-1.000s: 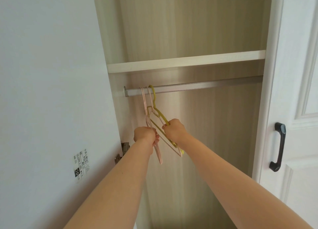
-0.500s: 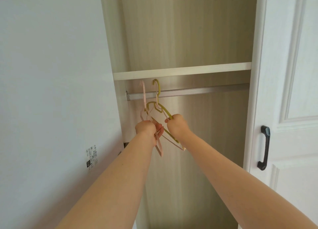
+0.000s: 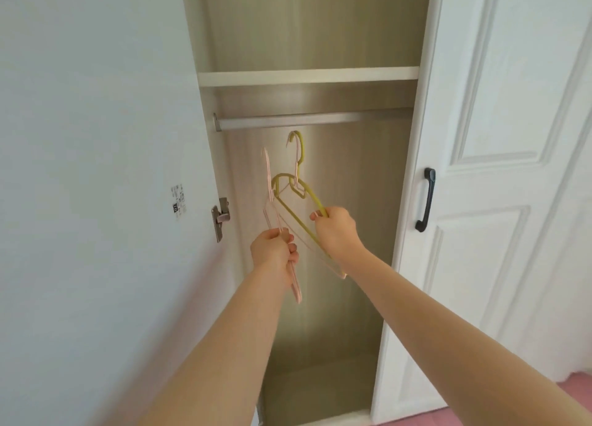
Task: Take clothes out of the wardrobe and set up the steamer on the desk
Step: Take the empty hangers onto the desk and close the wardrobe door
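The wardrobe stands open, and its metal rail under a white shelf is bare. My left hand is shut on a pink hanger held below the rail. To its right, my right hand is shut on a yellow-green hanger and a second pale pink one behind it. Both hooks hang free of the rail. No clothes and no steamer are in view.
The open left door carries a small label and a metal hinge. The closed right door has a black handle. The wardrobe floor shows below. Pink flooring lies at the bottom right.
Both hands have lifted the hangers off the rail and lowered them. The view has tilted down, showing the wardrobe floor.
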Demonstrator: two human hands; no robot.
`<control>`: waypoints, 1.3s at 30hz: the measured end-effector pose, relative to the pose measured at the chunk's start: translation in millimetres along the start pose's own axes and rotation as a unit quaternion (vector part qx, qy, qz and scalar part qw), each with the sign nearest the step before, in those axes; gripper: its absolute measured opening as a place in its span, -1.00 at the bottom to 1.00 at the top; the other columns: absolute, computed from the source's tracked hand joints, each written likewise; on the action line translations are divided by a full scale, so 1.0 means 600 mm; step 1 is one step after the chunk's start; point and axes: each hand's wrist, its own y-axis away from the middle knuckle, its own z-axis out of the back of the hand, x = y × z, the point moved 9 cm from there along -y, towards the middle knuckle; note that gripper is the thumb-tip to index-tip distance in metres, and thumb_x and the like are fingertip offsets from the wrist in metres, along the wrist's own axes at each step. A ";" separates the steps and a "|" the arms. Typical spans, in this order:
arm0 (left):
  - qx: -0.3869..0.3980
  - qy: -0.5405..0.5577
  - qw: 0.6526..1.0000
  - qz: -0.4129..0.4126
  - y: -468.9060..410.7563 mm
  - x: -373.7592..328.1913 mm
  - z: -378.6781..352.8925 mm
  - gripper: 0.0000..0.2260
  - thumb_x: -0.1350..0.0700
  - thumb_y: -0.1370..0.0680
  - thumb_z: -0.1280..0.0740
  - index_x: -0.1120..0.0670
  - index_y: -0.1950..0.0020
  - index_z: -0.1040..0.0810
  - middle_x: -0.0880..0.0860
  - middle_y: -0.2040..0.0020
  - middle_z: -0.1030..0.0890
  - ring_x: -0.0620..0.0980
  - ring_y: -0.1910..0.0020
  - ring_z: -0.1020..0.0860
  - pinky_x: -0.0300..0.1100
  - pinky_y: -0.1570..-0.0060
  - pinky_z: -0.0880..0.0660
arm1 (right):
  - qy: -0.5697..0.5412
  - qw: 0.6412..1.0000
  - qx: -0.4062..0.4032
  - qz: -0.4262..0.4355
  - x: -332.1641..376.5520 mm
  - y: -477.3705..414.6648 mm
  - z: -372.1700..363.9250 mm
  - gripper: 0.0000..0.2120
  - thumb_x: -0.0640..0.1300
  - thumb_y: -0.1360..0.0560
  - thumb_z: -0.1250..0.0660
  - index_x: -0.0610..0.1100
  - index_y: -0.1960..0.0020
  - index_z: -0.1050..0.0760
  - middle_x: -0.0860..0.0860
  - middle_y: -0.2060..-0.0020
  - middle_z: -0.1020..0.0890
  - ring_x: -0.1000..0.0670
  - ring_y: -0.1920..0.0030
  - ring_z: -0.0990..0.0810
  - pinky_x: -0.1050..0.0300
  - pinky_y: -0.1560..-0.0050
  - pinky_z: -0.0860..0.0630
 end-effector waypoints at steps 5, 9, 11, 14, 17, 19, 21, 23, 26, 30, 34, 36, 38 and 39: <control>0.010 -0.030 0.999 0.015 0.104 0.093 0.048 -0.88 0.34 -0.60 -0.18 0.24 -0.08 -0.48 0.09 0.27 -0.46 -0.10 0.48 -0.32 -0.33 0.59 -0.25 | 0.000 0.997 -0.022 -0.068 -0.101 0.121 0.017 -0.78 -0.17 -0.57 -0.17 -0.28 0.03 -0.52 -0.10 0.24 -0.55 -0.03 0.29 -0.49 -0.01 0.21 -0.55; 0.032 -0.035 0.998 0.043 0.186 0.162 0.091 -0.90 0.30 -0.61 -0.19 0.20 -0.04 -0.49 0.07 0.27 -0.45 -0.12 0.47 -0.34 -0.33 0.55 -0.27 | 0.021 0.995 -0.017 -0.092 -0.150 0.246 0.031 -0.76 -0.17 -0.56 -0.19 -0.18 0.27 -0.46 -0.05 0.37 -0.49 -0.04 0.35 -0.44 0.13 0.31 -0.40; 0.047 -0.025 0.997 0.062 0.223 0.194 0.115 -0.90 0.29 -0.62 -0.19 0.21 -0.08 -0.48 0.07 0.28 -0.43 -0.13 0.48 -0.33 -0.33 0.56 -0.26 | 0.007 0.993 -0.015 -0.117 -0.177 0.307 0.036 -0.76 -0.20 -0.54 -0.19 -0.25 0.26 -0.48 -0.08 0.36 -0.49 -0.06 0.34 -0.44 0.10 0.29 -0.41; 0.071 -0.017 0.992 0.101 0.278 0.235 0.156 -0.91 0.29 -0.61 -0.21 0.22 -0.06 -0.49 0.07 0.28 -0.44 -0.14 0.49 -0.36 -0.33 0.57 -0.30 | -0.019 0.988 -0.025 -0.148 -0.206 0.403 0.040 -0.78 -0.23 -0.52 -0.15 -0.35 0.07 -0.53 -0.10 0.31 -0.52 -0.05 0.31 -0.43 0.05 0.27 -0.41; 0.087 -0.025 0.987 0.133 0.343 0.269 0.203 -0.92 0.29 -0.60 -0.24 0.24 -0.06 -0.51 0.10 0.26 -0.48 -0.10 0.45 -0.40 -0.28 0.51 -0.37 | -0.029 0.983 -0.036 -0.175 -0.223 0.503 0.039 -0.78 -0.27 -0.53 -0.12 -0.23 0.08 -0.56 -0.04 0.32 -0.53 0.00 0.34 -0.43 0.14 0.36 -0.37; 0.097 -0.040 0.984 0.146 0.387 0.287 0.239 -0.91 0.29 -0.60 -0.25 0.25 -0.08 -0.51 0.12 0.25 -0.49 -0.07 0.44 -0.42 -0.25 0.47 -0.40 | -0.035 0.979 -0.049 -0.193 -0.235 0.566 0.033 -0.76 -0.28 -0.53 -0.11 -0.17 0.06 -0.56 -0.02 0.29 -0.55 0.02 0.35 -0.44 0.19 0.40 -0.36; 0.109 -0.054 0.979 0.161 0.429 0.305 0.277 -0.91 0.29 -0.60 -0.25 0.26 -0.08 -0.50 0.12 0.24 -0.49 -0.06 0.44 -0.42 -0.24 0.46 -0.41 | -0.034 0.975 -0.064 -0.210 -0.248 0.626 0.022 -0.78 -0.28 -0.54 -0.12 -0.15 0.06 -0.55 -0.03 0.27 -0.56 0.02 0.34 -0.45 0.19 0.42 -0.37; 0.124 -0.059 0.974 0.181 0.471 0.323 0.316 -0.92 0.30 -0.60 -0.24 0.25 -0.06 -0.50 0.12 0.27 -0.49 -0.07 0.46 -0.42 -0.25 0.48 -0.42 | -0.026 0.972 -0.074 -0.219 -0.257 0.685 0.007 -0.79 -0.28 -0.54 -0.14 -0.20 0.07 -0.55 -0.05 0.29 -0.55 0.00 0.33 -0.44 0.12 0.38 -0.38; 0.133 -0.070 0.966 0.210 0.527 0.345 0.384 -0.91 0.32 -0.59 -0.24 0.24 -0.07 -0.49 0.11 0.28 -0.48 -0.08 0.47 -0.43 -0.27 0.49 -0.43 | -0.023 0.967 -0.089 -0.236 -0.264 0.776 -0.014 -0.78 -0.29 -0.53 -0.13 -0.20 0.06 -0.56 -0.05 0.29 -0.55 0.00 0.33 -0.45 0.10 0.36 -0.38; 0.139 -0.080 0.958 0.236 0.594 0.360 0.480 -0.94 0.33 -0.59 -0.24 0.23 -0.02 -0.48 0.10 0.28 -0.48 -0.06 0.43 -0.42 -0.27 0.48 -0.45 | -0.036 0.956 -0.109 -0.270 -0.267 0.898 -0.039 -0.77 -0.31 -0.53 -0.12 -0.16 0.07 -0.55 -0.01 0.31 -0.55 0.02 0.37 -0.45 0.19 0.46 -0.34; 0.142 -0.091 0.949 0.266 0.662 0.372 0.562 -0.95 0.32 -0.58 -0.25 0.23 -0.02 -0.48 0.11 0.26 -0.51 -0.03 0.40 -0.43 -0.26 0.46 -0.49 | -0.042 0.948 -0.119 -0.293 -0.271 1.002 -0.062 -0.76 -0.32 -0.53 -0.11 -0.15 0.09 -0.54 0.00 0.32 -0.54 0.02 0.39 -0.44 0.21 0.51 -0.31; 0.145 -0.094 0.945 0.278 0.691 0.380 0.598 -0.95 0.33 -0.58 -0.25 0.22 0.00 -0.48 0.11 0.26 -0.50 -0.03 0.39 -0.44 -0.26 0.45 -0.50 | -0.039 0.945 -0.120 -0.300 -0.272 1.044 -0.071 -0.75 -0.33 -0.52 -0.11 -0.14 0.11 -0.54 0.00 0.33 -0.54 0.01 0.39 -0.45 0.18 0.49 -0.32; 0.144 -0.091 0.942 0.290 0.718 0.390 0.630 -0.94 0.33 -0.58 -0.25 0.21 0.01 -0.47 0.11 0.26 -0.49 -0.02 0.38 -0.44 -0.25 0.44 -0.51 | -0.028 0.944 -0.116 -0.308 -0.275 1.083 -0.080 -0.75 -0.32 -0.52 -0.12 -0.13 0.13 -0.54 0.00 0.33 -0.55 0.01 0.38 -0.47 0.15 0.44 -0.36; 0.143 -0.092 0.940 0.295 0.730 0.394 0.645 -0.94 0.34 -0.58 -0.25 0.21 0.00 -0.47 0.11 0.26 -0.49 -0.03 0.38 -0.45 -0.25 0.43 -0.52 | -0.021 0.943 -0.113 -0.311 -0.277 1.100 -0.083 -0.75 -0.32 -0.52 -0.12 -0.12 0.14 -0.54 0.01 0.34 -0.55 0.01 0.38 -0.48 0.14 0.41 -0.38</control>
